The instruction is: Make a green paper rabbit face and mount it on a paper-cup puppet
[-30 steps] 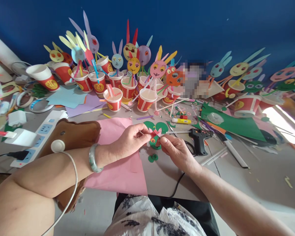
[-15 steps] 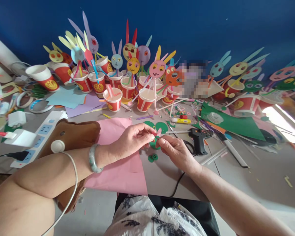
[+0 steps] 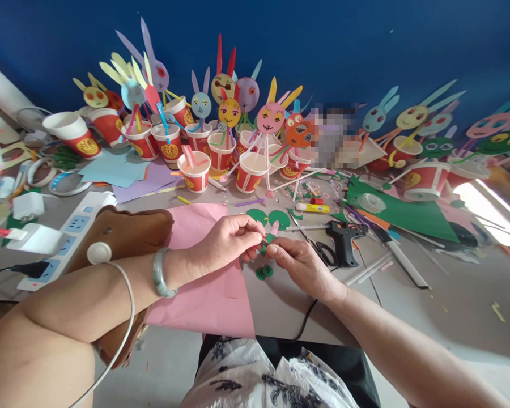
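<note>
My left hand [image 3: 238,241], with a jade-like bangle [image 3: 164,273] at the wrist, pinches a tiny reddish piece [image 3: 264,240] at its fingertips. Against those fingertips my right hand [image 3: 300,260] is also closed in a pinch; what it grips is too small to make out. Just above the right fingers shows a small pink paper piece [image 3: 275,228]; whether it is held or lies behind is unclear. Green paper circles [image 3: 279,220] lie behind the hands, one partly covered. Nearer me are small green discs [image 3: 264,272] with dark marks.
Pink paper [image 3: 212,300] and a brown bag [image 3: 127,232] lie left, beside a power strip [image 3: 74,229]. A glue gun [image 3: 344,243], scissors [image 3: 325,253] and a glue stick [image 3: 312,208] sit right. Paper cups [image 3: 253,173] with paper rabbit figures line the back. A white cable [image 3: 130,317] crosses my left arm.
The fingertips of both hands have shifted slightly left and down, with the right fingers now closer to the left ones. More of the scissors and the covered green circle shows.
</note>
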The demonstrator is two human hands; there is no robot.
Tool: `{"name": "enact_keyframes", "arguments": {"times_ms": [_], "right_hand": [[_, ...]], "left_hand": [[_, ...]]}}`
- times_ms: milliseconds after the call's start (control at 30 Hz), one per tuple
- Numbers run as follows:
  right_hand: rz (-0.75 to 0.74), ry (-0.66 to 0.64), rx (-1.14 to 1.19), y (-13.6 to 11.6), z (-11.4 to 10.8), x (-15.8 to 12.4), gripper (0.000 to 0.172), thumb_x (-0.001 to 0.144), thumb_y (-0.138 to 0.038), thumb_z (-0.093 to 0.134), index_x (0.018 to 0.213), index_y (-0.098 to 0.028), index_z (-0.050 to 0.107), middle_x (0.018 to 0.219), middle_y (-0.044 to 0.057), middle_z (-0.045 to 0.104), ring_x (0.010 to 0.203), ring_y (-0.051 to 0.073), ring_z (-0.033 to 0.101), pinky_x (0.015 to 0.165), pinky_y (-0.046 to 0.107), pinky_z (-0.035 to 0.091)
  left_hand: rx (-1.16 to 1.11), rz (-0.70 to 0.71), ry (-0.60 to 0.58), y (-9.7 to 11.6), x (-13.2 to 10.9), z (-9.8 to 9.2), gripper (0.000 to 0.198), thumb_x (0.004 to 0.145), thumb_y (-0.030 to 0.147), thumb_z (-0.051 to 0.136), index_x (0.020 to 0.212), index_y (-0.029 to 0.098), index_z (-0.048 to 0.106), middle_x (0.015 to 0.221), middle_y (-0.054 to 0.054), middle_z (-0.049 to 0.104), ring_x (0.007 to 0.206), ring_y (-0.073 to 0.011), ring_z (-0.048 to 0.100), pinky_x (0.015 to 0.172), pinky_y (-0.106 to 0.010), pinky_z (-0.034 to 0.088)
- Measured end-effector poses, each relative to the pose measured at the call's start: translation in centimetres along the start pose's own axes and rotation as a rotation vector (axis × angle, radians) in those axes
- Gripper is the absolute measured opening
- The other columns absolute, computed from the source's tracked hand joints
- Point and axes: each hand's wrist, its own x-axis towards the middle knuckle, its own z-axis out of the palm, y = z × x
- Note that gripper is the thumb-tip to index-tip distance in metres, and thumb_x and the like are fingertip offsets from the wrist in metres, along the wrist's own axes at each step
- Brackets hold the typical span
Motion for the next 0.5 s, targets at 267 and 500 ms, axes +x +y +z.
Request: {"name": "enact_keyframes", "arguments": {"times_ms": [267,500], "right_hand": [[-0.003,-0.003,-0.048,0.18,-0.05,0.06,0.057,0.092,-0.070,0.054,0.068,-0.019,0.057,0.059,-0.003,0.042,0.058,0.011,0.033,0.053,0.026,0.032],[-0.006,0.024,-0.093,0.56,-0.06,0.18,0.059,0.092,-0.072,0.052,0.068,-0.019,0.059,0.061,-0.001,0.044,0.059,0.012,0.036,0.054,0.026,0.031]], "left_hand": [[-0.049,-0.071,0.010,0.22,0.08,0.10,0.008,0.088,0.025,0.059,0.092,0.019,0.062,0.064,0.002,0.062,0.054,-0.0120,0.061,0.048,-0.022,0.052],[-0.110,-0.092,0.015,0.08,0.18,0.27,0.007,0.093,0.024,0.052,0.094,0.020,0.058,0.064,0.002,0.062,0.051,-0.0124,0.061,0.047,-0.023,0.052]]}}
